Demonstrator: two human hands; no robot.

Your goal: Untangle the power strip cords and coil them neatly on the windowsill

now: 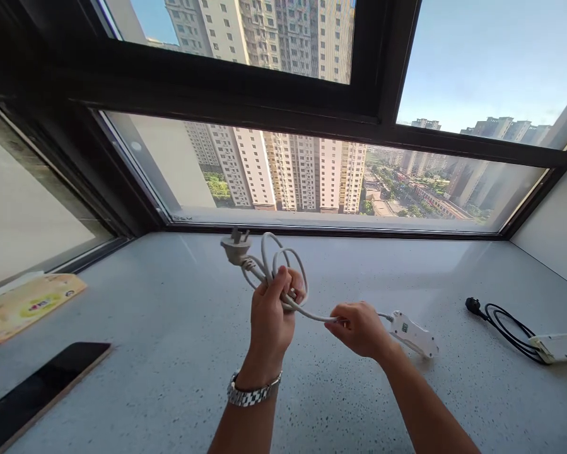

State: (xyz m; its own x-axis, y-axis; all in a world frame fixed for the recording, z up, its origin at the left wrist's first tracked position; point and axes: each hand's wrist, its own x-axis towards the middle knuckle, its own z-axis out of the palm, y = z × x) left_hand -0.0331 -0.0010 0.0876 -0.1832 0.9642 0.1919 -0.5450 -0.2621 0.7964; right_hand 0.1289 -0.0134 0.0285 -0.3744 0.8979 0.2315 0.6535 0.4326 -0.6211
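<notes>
Nearest me, a silver link watch (pixel 252 396) sits on my left wrist; positions below are given relative to the white cable (pixel 318 317). My left hand (pixel 274 306) is closed around gathered loops of that cable, thumb laid over them. My right hand (pixel 361 329) pinches a single run of it, thumb against fingers, to the right of the loops. Between the hands the run sags slightly. Both hands are raised over the speckled sill (pixel 169 359).

Left of the cable and nearer me: a phone (pixel 41 391), dark screen up, cut off by the edge of view. At the cable's right end, past my right hand: a white power strip (pixel 414 334), tilted; contact with the sill cannot be determined. At its other end, above and left of my left hand: a white plug (pixel 236 249), prongs pointing up and away from me.

Well left of the cable: a yellow tissue pack (pixel 32 306). Well right of it, on the sill: a second power strip (pixel 557 348), pale, partly out of view, with its black cord (pixel 508 334) bent in loops and ending in a black plug (pixel 473 306).

Beyond the cable: a dark window frame (pixel 264 107), then tall buildings (pixel 287 167) outside.
</notes>
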